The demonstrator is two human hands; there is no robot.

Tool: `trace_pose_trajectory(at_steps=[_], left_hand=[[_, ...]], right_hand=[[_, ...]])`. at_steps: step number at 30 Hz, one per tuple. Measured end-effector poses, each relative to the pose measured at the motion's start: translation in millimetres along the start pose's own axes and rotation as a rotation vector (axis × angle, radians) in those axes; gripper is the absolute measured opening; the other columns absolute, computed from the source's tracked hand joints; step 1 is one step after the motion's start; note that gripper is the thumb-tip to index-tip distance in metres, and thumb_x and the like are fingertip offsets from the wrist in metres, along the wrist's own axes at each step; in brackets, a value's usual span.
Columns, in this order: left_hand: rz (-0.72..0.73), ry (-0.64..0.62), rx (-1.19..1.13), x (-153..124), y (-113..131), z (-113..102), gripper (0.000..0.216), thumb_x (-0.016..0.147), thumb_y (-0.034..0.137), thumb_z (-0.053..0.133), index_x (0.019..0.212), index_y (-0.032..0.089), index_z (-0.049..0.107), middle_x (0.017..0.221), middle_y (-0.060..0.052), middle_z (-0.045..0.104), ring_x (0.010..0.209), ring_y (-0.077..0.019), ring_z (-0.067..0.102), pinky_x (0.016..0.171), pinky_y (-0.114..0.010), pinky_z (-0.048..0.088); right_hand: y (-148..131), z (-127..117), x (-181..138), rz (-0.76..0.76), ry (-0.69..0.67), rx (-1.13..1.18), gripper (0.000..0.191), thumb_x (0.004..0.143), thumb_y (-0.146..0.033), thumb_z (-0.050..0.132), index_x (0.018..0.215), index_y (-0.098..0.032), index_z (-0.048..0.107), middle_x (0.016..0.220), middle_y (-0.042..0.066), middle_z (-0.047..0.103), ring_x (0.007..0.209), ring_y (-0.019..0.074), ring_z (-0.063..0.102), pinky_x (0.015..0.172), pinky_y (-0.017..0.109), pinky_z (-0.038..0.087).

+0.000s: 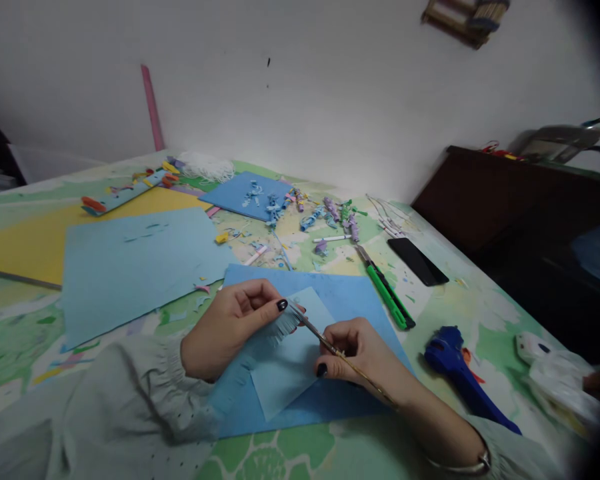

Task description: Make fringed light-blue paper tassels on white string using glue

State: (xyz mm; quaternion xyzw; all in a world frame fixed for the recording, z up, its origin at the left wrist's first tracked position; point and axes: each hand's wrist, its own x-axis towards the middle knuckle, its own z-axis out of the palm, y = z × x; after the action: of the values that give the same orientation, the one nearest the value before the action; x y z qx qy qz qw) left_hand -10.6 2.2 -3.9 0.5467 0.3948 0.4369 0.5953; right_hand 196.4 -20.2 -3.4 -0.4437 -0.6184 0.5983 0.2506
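Note:
My left hand (237, 323) pinches a light blue paper strip (281, 327) whose edge is cut into fringe. In my right hand (353, 357) is a slim tool (314, 329) with a silvery front part and a thin gold handle; its exact kind is unclear. The tool's tip lies against the fringe beside my left thumb. Under both hands, a light blue paper square (285, 380) rests at an angle on a larger blue sheet (365, 300).
A green utility knife (390, 293), a black phone (417, 261) and a blue glue gun (463, 377) lie to the right. Fringed paper rolls (333, 210) and scraps are scattered behind. On the left are a pale blue sheet (140, 267) and a yellow board (20, 247).

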Motion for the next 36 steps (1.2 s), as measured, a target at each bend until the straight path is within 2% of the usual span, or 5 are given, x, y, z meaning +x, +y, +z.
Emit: trace_pose_trajectory(at_steps=[7,16,36], left_hand=[[-0.008,-0.012,-0.008,-1.6,0.4,-0.3,0.018,0.075,0.032,0.064,0.071,0.016,0.059,0.068,-0.002,0.064,0.069,-0.0172,0.061,0.073,-0.033,0.05],[-0.019,-0.049,-0.062,-0.3,-0.6,1.1,0.019,0.076,0.032,0.064,0.071,0.015,0.058,0.073,-0.004,0.068,0.069,-0.0165,0.062,0.071,-0.032,0.05],[-0.027,-0.053,-0.096,-1.9,-0.4,0.9,0.016,0.076,0.03,0.064,0.072,0.016,0.057,0.075,-0.004,0.07,0.068,-0.0159,0.063,0.07,-0.03,0.05]], right_hand=[[-2.4,0.5,-1.4,-0.006,-0.004,0.01,0.046,0.057,-0.049,0.076,0.053,-0.015,0.044,0.049,-0.008,0.03,0.048,0.0049,0.022,0.043,0.022,0.014],[-0.7,0.4,-0.9,-0.011,0.006,0.004,0.044,0.057,-0.045,0.077,0.054,-0.014,0.046,0.049,-0.007,0.03,0.049,0.005,0.023,0.043,0.021,0.014],[0.8,1.3,0.6,-0.006,0.011,0.011,0.044,0.056,-0.045,0.078,0.053,-0.014,0.047,0.048,-0.007,0.032,0.047,0.0048,0.023,0.042,0.021,0.014]])
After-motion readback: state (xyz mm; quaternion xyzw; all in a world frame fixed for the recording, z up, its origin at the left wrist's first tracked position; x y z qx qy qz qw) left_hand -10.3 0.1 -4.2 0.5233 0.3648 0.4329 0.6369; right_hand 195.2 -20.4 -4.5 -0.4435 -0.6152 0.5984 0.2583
